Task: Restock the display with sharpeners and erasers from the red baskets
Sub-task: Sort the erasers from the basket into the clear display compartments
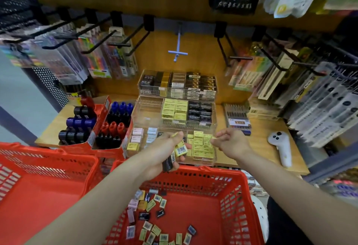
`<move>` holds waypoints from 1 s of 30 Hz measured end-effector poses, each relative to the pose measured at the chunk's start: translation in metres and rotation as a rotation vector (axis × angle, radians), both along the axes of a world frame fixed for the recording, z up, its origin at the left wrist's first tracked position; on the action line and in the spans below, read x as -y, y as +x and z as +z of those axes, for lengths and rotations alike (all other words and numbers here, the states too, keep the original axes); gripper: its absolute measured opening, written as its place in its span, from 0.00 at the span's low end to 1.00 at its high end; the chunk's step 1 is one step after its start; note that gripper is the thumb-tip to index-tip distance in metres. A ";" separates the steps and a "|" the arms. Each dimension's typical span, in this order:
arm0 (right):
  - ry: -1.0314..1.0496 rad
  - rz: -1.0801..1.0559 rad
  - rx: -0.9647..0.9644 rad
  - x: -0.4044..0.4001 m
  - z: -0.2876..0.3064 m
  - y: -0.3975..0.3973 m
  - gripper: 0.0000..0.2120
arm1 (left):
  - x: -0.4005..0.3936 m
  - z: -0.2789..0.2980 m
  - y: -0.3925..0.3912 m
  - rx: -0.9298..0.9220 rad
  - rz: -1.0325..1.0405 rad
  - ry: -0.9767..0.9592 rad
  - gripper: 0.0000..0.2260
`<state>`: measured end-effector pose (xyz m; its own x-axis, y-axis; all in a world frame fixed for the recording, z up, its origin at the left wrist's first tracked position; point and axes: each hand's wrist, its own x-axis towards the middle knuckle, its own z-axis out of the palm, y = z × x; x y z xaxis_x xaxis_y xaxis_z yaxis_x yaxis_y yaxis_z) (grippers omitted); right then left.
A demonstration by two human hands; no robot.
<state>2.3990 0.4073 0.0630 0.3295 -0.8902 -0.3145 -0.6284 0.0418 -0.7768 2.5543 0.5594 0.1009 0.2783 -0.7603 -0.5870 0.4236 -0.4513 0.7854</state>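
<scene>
My left hand [166, 151] holds a bunch of small boxed erasers [181, 150], yellow and black, above the far rim of the right red basket [234, 190]. My right hand [230, 142] pinches one small yellow eraser [213, 137] over the front tier of the clear tiered display [147, 117], beside stacked yellow erasers [201, 146]. Several loose erasers [155, 223] lie on the basket floor. Pink, white and yellow erasers [136, 138] fill the front-left compartments.
A second red basket [38, 177] stands at the left. Red cardboard trays of black, blue and red sharpeners [110, 126] sit left of the display. A white controller [280, 146] lies on the wooden shelf at right. Pen packs hang on hooks [120, 45] above and beside.
</scene>
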 end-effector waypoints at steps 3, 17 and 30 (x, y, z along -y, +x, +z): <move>-0.093 0.032 -0.028 0.006 -0.010 0.012 0.08 | -0.002 -0.003 0.008 0.004 0.024 -0.004 0.12; -0.684 0.305 -0.471 0.014 -0.038 0.001 0.17 | -0.028 -0.006 0.028 0.034 0.001 -0.003 0.11; -0.720 0.211 -0.364 0.008 -0.037 0.015 0.13 | -0.026 -0.001 0.019 -0.024 -0.061 -0.017 0.15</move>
<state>2.4144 0.3991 0.0259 0.4997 -0.8453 0.1892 -0.7843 -0.5342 -0.3153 2.5732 0.5852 0.1001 0.2173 -0.7850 -0.5801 0.4143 -0.4639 0.7830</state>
